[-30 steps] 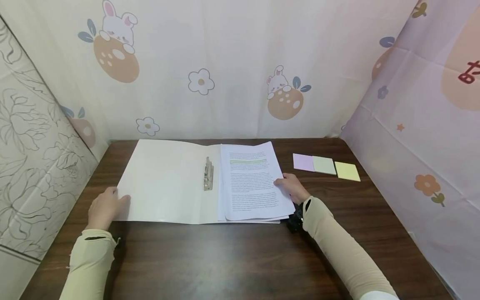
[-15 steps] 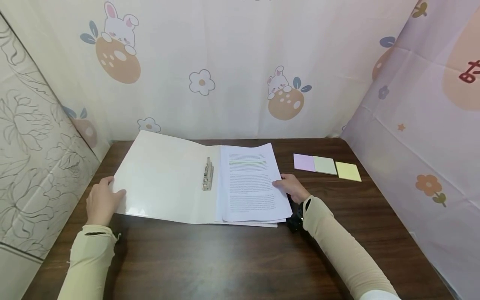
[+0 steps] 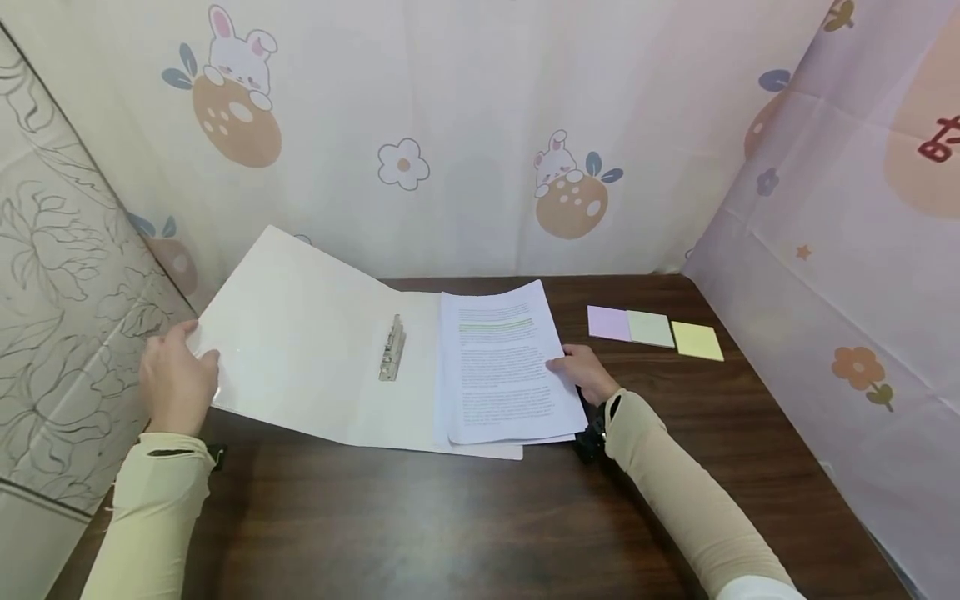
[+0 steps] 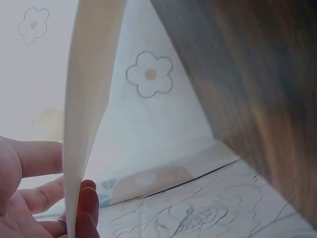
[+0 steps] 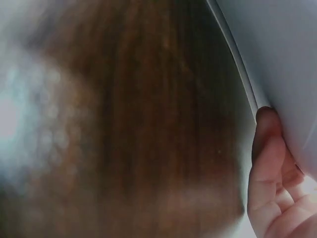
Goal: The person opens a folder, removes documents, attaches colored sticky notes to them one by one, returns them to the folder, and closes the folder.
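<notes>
A white ring-binder folder [image 3: 292, 350] lies spread in the head view, its left cover tilted up off the table. My left hand [image 3: 178, 379] grips that cover's outer edge; in the left wrist view the thumb and fingers stand on either side of the cover [image 4: 91, 84]. A metal clip [image 3: 392, 348] is fixed near the folder's spine. Over the folder's right part lies a stack of printed papers [image 3: 506, 375], the top sheet bearing a green highlighted line. My right hand [image 3: 587, 375] pinches the stack's right edge, thumb on top, fingers [image 5: 267, 168] underneath.
Purple [image 3: 608, 322], pale green [image 3: 650, 329] and yellow [image 3: 697, 341] sticky-note pads lie at the right back of the dark wooden table [image 3: 420, 525]. Patterned curtains [image 3: 465, 217] hang close behind the table and along both sides.
My left hand has moved left and up, raising the cover. The folder has slid left beneath the papers, its clip farther from them. My right hand and the stack stay nearly in place.
</notes>
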`<state>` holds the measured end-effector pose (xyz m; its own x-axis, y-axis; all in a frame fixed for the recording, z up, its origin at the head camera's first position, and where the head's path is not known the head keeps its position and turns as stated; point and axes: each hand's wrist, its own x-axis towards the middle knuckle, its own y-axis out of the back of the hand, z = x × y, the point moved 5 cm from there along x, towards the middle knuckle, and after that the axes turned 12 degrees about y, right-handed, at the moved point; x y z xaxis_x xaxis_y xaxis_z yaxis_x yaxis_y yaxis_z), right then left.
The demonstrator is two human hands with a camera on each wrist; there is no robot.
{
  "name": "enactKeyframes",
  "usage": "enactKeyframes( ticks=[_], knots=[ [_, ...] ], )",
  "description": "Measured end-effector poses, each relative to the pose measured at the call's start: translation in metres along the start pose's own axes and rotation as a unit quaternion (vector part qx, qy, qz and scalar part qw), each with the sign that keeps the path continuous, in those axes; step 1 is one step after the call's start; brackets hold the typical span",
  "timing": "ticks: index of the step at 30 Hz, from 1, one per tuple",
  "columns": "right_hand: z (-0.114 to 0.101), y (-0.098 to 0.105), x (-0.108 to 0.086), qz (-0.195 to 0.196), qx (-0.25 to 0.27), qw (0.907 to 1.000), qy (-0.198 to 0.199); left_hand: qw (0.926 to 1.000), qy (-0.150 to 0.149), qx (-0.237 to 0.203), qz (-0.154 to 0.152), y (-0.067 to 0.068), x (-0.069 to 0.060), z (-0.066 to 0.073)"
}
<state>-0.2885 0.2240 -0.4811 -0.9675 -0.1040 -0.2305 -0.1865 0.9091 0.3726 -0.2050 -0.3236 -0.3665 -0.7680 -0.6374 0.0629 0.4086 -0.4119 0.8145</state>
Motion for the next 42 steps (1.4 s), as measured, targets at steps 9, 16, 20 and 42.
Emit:
enactKeyframes(
  ticks=[9,16,20,42],
  knots=[
    [-0.002,0.005,0.000,0.006,-0.001,1.0000,0.001,0.9993,0.027,0.022,0.011,0.023,0.004,-0.002],
    [0.000,0.007,-0.002,0.008,-0.007,0.9999,-0.005,0.9990,0.015,0.028,0.032,0.041,0.008,-0.010],
    [-0.002,0.008,-0.003,0.004,-0.010,0.9999,-0.006,0.9981,0.019,0.021,0.054,0.048,0.009,-0.016],
    [0.001,0.018,-0.002,-0.006,-0.015,0.9998,-0.008,0.9898,0.039,0.013,0.136,0.074,0.014,-0.022]
  ],
)
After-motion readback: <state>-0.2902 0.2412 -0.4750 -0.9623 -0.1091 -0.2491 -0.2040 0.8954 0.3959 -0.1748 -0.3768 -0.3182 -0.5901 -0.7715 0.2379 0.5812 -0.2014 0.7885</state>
